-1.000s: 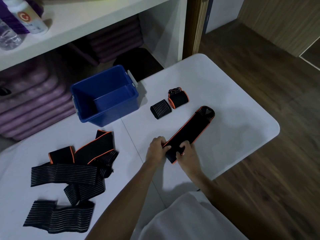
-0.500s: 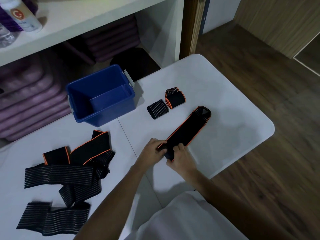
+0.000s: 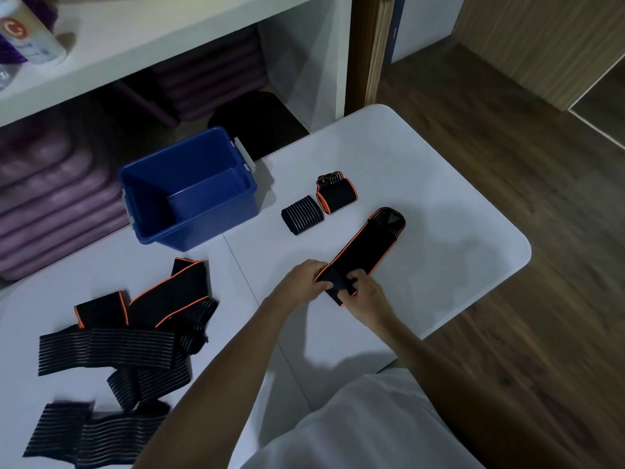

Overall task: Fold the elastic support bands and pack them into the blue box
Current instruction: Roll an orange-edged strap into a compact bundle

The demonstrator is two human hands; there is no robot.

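A long black band with orange edging (image 3: 367, 248) lies diagonally on the white table (image 3: 439, 231). My left hand (image 3: 301, 282) and my right hand (image 3: 367, 294) both pinch its near end, which is turned over on itself. Two rolled bands, a striped one (image 3: 302, 214) and an orange-edged one (image 3: 336, 192), sit just beyond it. The open blue box (image 3: 189, 191) stands further left at the table's back edge, and nothing shows inside it. A heap of loose unfolded bands (image 3: 128, 330) lies at the left.
White shelving (image 3: 169, 28) with a bottle (image 3: 30, 35) and purple mats (image 3: 50, 198) stands behind the table. The table's rounded right edge (image 3: 521, 262) drops to a wooden floor (image 3: 541, 333). A white garment (image 3: 355, 428) covers my lap.
My hands have rolled the band's near end over and moved it slightly away from me, so the flat length of band is shorter. The view drifted a little.
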